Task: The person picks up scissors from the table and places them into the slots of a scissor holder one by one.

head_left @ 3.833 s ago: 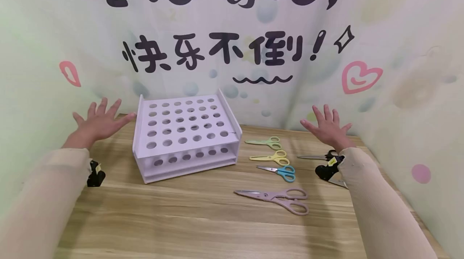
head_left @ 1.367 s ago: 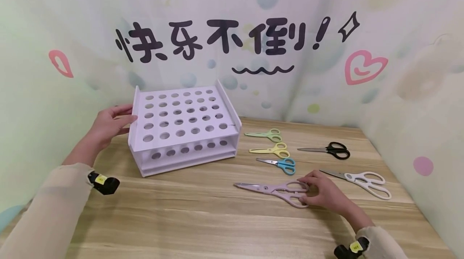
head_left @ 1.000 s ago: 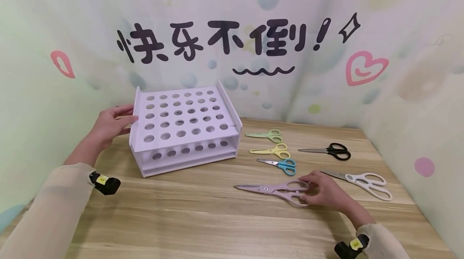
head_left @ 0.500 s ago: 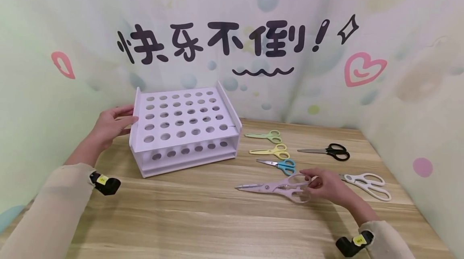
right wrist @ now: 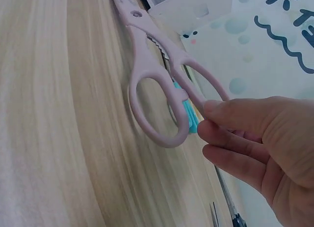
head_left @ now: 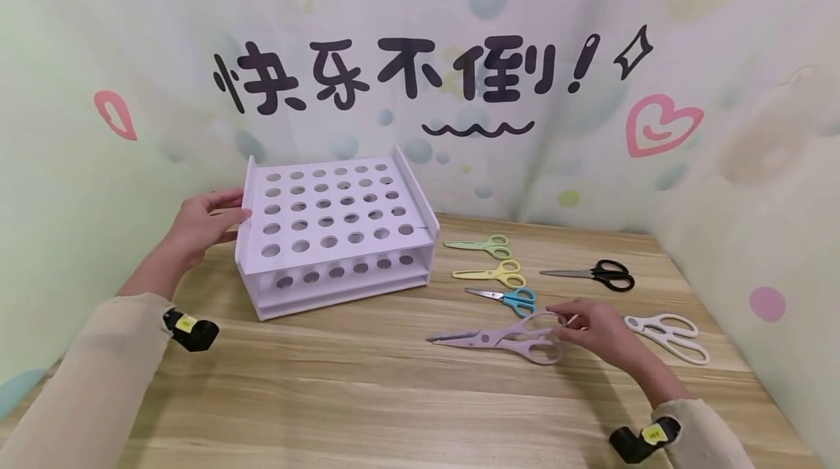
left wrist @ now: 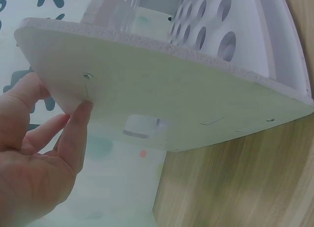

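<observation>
My left hand point(head_left: 193, 232) is at the left side panel of a white perforated rack point(head_left: 328, 243). In the left wrist view its thumb reaches the panel's edge, and fingertips point(left wrist: 84, 109) press the outer face. My right hand point(head_left: 600, 330) pinches one handle loop of pale purple kitchen scissors point(head_left: 482, 339), blades pointing left. In the right wrist view, thumb and fingers point(right wrist: 216, 131) meet at the far loop; the other loop hangs free. The handles are raised, and the blade tips lie low over the table. Blue-handled scissors point(head_left: 521, 301) lie just behind them.
Green scissors point(head_left: 495, 245) and yellow scissors point(head_left: 508, 273) lie right of the rack on the wooden table point(head_left: 367, 411). Black-handled scissors point(head_left: 613, 276) and white-handled scissors point(head_left: 676, 334) are farther right. A printed curtain point(head_left: 367, 133) closes off the back.
Both hands, first held up and spread, came down to the rack and the purple scissors. The right hand has since lifted the handles slightly. The left hand has stayed at the panel lately.
</observation>
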A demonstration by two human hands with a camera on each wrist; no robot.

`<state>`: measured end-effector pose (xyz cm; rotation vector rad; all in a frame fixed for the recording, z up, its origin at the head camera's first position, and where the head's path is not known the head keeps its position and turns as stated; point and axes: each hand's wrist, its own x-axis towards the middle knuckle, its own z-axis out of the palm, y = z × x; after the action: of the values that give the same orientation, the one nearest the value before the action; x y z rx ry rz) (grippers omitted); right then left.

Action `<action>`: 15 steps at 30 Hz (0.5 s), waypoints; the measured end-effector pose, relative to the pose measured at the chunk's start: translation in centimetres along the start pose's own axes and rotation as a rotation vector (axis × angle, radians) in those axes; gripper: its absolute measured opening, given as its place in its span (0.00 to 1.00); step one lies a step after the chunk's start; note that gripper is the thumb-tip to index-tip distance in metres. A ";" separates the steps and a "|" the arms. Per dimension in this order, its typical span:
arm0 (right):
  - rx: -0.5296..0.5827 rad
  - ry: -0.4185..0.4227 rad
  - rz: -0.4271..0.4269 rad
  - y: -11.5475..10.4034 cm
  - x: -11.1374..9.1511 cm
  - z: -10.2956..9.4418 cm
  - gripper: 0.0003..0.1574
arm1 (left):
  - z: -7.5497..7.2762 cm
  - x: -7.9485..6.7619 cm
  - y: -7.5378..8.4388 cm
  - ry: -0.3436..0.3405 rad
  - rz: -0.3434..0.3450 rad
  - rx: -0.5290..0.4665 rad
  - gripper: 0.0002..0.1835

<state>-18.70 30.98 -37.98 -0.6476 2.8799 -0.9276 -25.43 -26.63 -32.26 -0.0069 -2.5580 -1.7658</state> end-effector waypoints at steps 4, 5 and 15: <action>0.041 -0.003 0.028 -0.3 0.0 -0.4 0.20 | 0.0 -0.1 0.1 -0.003 0.000 0.006 0.33; 0.062 -0.008 0.036 -0.3 0.0 -0.6 0.20 | 0.0 -0.1 0.2 -0.005 0.000 0.007 0.33; 0.210 -0.040 0.041 -1.7 -0.1 -2.0 0.16 | 0.1 -0.1 0.2 -0.007 -0.007 0.002 0.33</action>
<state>-18.34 30.87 -35.33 -0.5786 2.6995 -1.1756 -25.28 -26.47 -32.10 -0.0043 -2.5682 -1.7683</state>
